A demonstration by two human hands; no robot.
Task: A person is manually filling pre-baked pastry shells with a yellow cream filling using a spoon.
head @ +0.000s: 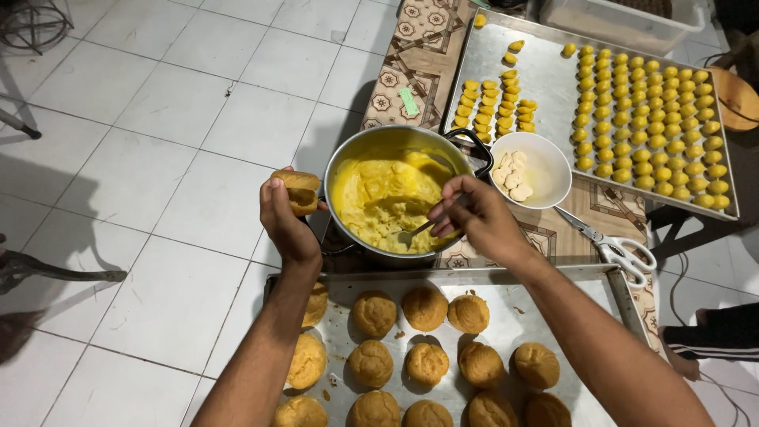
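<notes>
My left hand [286, 217] holds a split golden puff bun [298, 190] up beside the left rim of a metal pot [466, 148]. The pot holds thick yellow custard [386, 198]. My right hand [474, 217] grips a spoon [419, 230] whose tip is dipped in the custard at the pot's near side. Below my arms lies a metal tray [553, 316] with several round baked buns [425, 307] in rows.
A white bowl [553, 170] with pale pieces stands right of the pot. Scissors [617, 245] lie on the patterned table. A far tray [553, 79] carries several small yellow pieces. Another person's foot [688, 365] is at right. White tiled floor [158, 158] lies to the left.
</notes>
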